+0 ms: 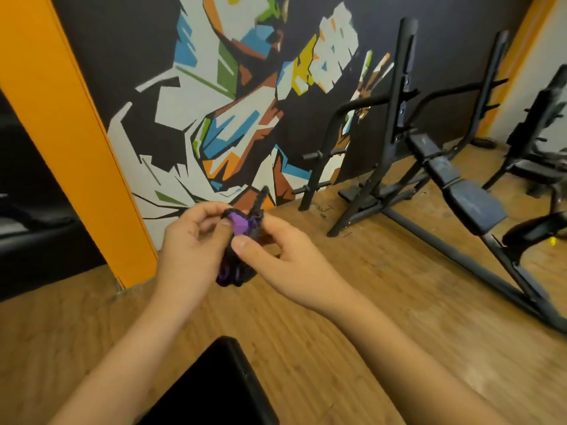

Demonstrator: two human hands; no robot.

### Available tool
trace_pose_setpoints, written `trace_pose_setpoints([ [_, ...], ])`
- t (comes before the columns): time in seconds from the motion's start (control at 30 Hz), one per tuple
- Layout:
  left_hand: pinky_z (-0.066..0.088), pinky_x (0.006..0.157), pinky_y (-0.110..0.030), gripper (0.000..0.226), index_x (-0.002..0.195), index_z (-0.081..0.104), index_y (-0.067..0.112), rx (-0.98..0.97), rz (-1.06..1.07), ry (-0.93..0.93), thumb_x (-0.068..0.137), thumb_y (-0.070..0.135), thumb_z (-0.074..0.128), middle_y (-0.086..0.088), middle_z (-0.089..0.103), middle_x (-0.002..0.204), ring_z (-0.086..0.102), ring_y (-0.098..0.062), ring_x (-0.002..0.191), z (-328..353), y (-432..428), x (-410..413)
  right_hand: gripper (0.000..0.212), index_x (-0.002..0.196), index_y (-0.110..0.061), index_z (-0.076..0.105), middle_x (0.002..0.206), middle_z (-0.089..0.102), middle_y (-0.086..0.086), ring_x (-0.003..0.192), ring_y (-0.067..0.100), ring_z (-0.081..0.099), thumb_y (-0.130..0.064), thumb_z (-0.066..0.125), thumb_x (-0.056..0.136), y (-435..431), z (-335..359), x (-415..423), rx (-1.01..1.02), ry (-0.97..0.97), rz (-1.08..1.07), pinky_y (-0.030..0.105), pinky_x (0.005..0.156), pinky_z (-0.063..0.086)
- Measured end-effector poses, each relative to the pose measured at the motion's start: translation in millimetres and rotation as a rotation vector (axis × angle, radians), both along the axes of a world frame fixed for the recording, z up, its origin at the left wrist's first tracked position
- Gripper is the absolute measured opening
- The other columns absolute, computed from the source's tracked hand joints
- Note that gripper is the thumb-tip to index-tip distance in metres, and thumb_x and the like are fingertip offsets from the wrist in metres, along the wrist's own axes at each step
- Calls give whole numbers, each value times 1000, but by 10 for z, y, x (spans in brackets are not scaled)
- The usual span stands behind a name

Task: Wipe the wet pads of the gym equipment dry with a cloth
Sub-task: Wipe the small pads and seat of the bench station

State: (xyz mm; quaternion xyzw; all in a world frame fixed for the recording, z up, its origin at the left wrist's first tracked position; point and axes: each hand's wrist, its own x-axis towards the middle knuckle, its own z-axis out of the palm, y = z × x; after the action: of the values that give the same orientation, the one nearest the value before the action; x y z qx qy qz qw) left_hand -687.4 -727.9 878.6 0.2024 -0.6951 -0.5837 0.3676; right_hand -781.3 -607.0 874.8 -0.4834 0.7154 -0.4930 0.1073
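Out in front of the chest, over the wood-plank floor (368, 302), both hands are bunching up a small purple-and-black cloth (237, 240). Left hand (190, 240) pinches its top edge, right hand (276, 253) grips the side. The black padded weight bench (460, 191) sits well off to the right, untouched.

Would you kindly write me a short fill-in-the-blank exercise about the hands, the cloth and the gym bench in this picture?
1. The left hand and the right hand grip a crumpled cloth that is black and ____.
2. The black-framed gym bench with dark pads stands on the person's ____ side.
3. The tall pillar left of the painted wall is coloured ____.
Missing words: purple; right; orange.
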Motion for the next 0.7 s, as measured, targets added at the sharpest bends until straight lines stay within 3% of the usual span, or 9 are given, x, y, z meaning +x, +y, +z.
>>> trace_pose_setpoints([
  [0.17, 62, 69, -32, 13, 98, 71, 22, -32, -25, -44, 93, 11, 68, 3, 76, 86, 75, -17, 82, 448, 341, 130, 16, 106, -23, 71, 86, 73, 0, 79, 19, 67, -30, 58, 101, 327, 405, 81, -112, -99, -111, 47, 73, 56],
  [0.3, 61, 71, -30, 12, 97, 71, 23, -115, -8, -55, 94, 11, 67, 6, 74, 86, 73, -13, 84, 666, 515, 213, 17, 89, -23, 70, 77, 70, -2, 73, 18, 63, -27, 59, 101, 591, 609, 43, -51, 2, -148, 35, 66, 49],
  [0.37, 59, 70, -22, 12, 99, 69, 22, -184, 7, -71, 97, 11, 64, 5, 72, 88, 70, -10, 86, 741, 598, 229, 26, 74, -35, 61, 68, 65, -5, 68, 20, 59, -31, 61, 100, 686, 692, 23, 4, 105, -165, 34, 62, 44],
  [0.47, 57, 73, -25, 12, 101, 65, 23, -260, 81, -72, 100, 13, 58, 0, 70, 94, 67, -13, 89, 846, 630, 247, 34, 67, -31, 58, 59, 57, -6, 61, 18, 53, -38, 60, 100, 818, 811, -31, 47, 206, -193, 37, 61, 43],
  [0.57, 59, 81, -33, 14, 105, 62, 24, -131, 157, -18, 104, 16, 52, 0, 69, 97, 68, -14, 94, 902, 559, 275, 39, 65, -18, 63, 54, 52, -6, 54, 11, 47, -35, 60, 100, 991, 865, -107, -4, 98, -258, 32, 55, 36],
  [0.63, 61, 82, -35, 14, 108, 61, 23, 34, 178, 30, 106, 17, 49, -2, 68, 103, 68, -15, 100, 887, 545, 288, 41, 74, -4, 68, 61, 63, -1, 59, 9, 59, -35, 59, 101, 1091, 861, -187, -75, -67, -356, 34, 60, 51],
  [0.7, 61, 82, -34, 14, 109, 60, 20, 189, 181, 76, 106, 16, 47, -9, 67, 113, 68, -19, 108, 861, 575, 290, 42, 84, 5, 66, 79, 72, 15, 72, 19, 73, -32, 58, 102, 1165, 818, -266, -156, -329, -441, 45, 69, 63],
])
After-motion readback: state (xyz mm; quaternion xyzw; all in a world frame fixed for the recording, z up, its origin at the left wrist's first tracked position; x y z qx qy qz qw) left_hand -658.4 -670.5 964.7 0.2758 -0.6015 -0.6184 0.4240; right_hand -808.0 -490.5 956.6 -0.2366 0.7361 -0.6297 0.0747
